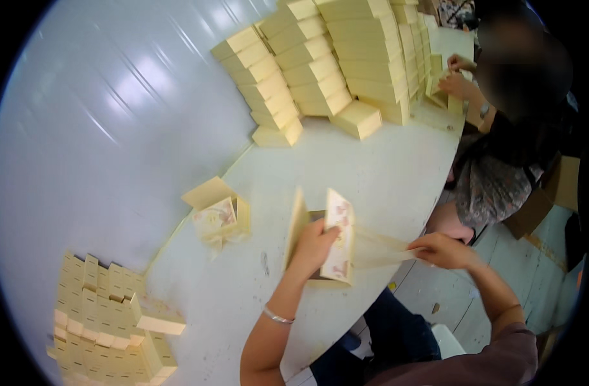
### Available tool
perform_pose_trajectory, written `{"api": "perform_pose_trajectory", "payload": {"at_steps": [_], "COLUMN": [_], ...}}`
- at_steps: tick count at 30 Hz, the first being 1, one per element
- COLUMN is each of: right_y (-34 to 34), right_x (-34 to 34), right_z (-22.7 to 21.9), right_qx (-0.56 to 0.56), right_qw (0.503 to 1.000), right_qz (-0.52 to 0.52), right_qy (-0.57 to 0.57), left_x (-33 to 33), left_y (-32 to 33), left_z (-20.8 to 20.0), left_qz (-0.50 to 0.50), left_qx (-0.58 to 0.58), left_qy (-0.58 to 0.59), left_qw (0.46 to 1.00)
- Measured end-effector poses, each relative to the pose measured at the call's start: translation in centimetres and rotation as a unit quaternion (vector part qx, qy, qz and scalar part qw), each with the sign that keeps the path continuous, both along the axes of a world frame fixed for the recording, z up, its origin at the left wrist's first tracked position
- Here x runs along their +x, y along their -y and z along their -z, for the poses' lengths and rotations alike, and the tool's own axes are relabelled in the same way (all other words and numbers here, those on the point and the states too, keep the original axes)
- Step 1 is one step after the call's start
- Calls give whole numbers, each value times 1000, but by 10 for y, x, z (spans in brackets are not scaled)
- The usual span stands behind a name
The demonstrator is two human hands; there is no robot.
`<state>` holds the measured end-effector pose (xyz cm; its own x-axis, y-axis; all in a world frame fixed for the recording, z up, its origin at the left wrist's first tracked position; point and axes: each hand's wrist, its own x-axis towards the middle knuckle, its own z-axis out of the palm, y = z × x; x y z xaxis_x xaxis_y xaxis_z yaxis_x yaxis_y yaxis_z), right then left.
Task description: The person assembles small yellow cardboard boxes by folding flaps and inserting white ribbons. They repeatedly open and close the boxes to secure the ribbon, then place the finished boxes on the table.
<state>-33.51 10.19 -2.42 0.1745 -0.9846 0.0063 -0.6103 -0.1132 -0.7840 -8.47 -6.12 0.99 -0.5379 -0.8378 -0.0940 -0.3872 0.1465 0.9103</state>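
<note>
Near the counter [384, 174] edge: left hand [317, 248] wrapped around an upright open box [338, 235], fingers curled on it. Right hand [442, 251] just right, fingers pinching a ribbon [378, 248] stretched sideways from box.

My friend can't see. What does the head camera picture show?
A person's left hand holds an open cream box on a white table while the right hand pulls a pale ribbon from it. Stacks of boxes stand behind, near a co-worker.
</note>
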Motion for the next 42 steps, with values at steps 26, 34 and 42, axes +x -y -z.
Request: {"api": "perform_pose_trajectory", "payload": {"at_steps": [26, 34, 42], "right_y": [571, 609, 602], "right_x": [15, 25, 8], "right_z": [-356, -374, -342], "right_qx": [-357, -156, -262], "right_qw": [841, 907, 897], "right_qz": [91, 11, 58], "right_qy": [-396, -392, -351], "left_x": [-72, -67, -77], "left_y": [354, 482, 531], "left_z": [-39, 39, -21], "left_qz": [-216, -425, -268], "left_qx": [328, 186, 244], "left_qy": [-375, -194, -252], "left_qw": [840, 865, 897]}}
